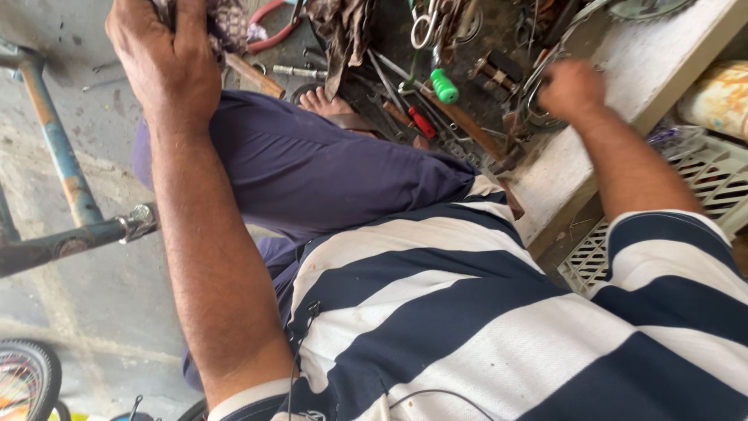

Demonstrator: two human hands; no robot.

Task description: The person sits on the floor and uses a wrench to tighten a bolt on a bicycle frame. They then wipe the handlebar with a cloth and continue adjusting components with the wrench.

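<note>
My left hand (160,58) is raised at the top left, fingers closed around a dirty patterned cloth (226,19). A wooden handle (253,74) pokes out just below it. My right hand (570,87) is blurred, with curled fingers. It reaches into a heap of tools next to some metal rings (538,117) at the edge of a white ledge (647,62). Whether it grips anything is unclear. My bent knee in dark blue trousers (312,164) and my bare foot (323,101) lie between the hands.
The tool heap holds a green-handled screwdriver (444,86), a red-handled one (421,121), a hammer with a wooden handle (467,125) and red pliers (273,23). A rusty blue bicycle frame (58,148) and a wheel (27,378) are at left. A white plastic crate (701,179) stands at right.
</note>
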